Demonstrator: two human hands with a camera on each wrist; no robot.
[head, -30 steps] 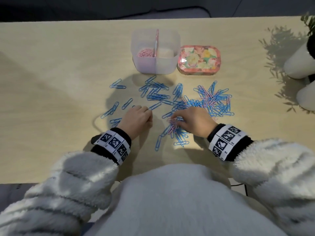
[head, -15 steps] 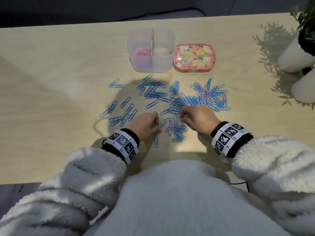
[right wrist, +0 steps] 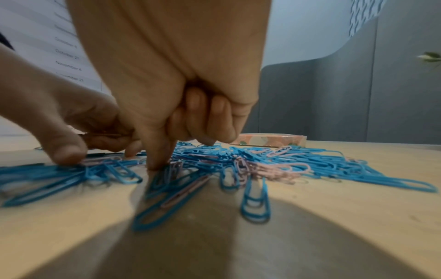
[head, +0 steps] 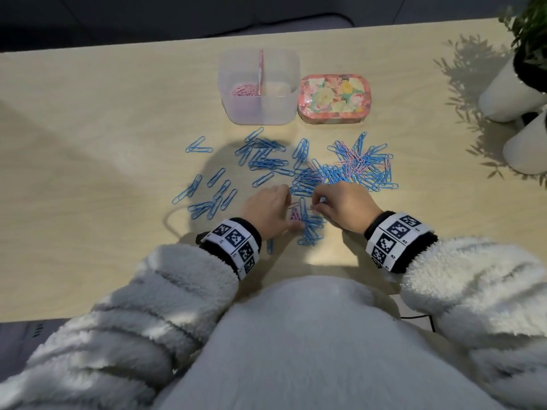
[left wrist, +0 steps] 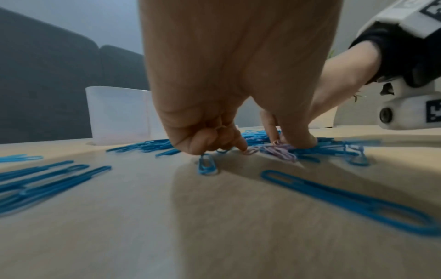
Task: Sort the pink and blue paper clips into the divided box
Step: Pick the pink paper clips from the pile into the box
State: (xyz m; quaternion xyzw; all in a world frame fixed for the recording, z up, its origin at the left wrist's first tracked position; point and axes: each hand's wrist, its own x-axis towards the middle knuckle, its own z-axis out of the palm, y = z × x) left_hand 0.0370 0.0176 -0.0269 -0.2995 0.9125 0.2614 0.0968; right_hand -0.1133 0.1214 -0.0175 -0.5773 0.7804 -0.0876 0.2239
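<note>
Blue paper clips (head: 266, 161) lie scattered on the wooden table (head: 103, 173), and a tangled blue-and-pink pile (head: 358, 170) sits to the right. My left hand (head: 291, 208) is at a small bunch of pink clips (head: 294, 216). In the left wrist view its thumb and forefinger pinch that pink bunch (left wrist: 279, 153) against the table. My right hand (head: 318, 204) is close beside it, fingers curled, pinching a pink clip (right wrist: 174, 169) at the pile's near edge. The clear divided box (head: 284, 110) stands behind, with pink clips (head: 244, 90) in its left compartment.
A floral tin (head: 333, 99) sits right of the box. Two white plant pots (head: 503, 96) stand at the table's far right edge. Loose blue clips (head: 207, 205) lie left of my left hand. The near table edge is just below my wrists.
My left hand has slid right to the pink clips until it is almost touching my right hand. My right hand has stayed at the same spot in the pile.
</note>
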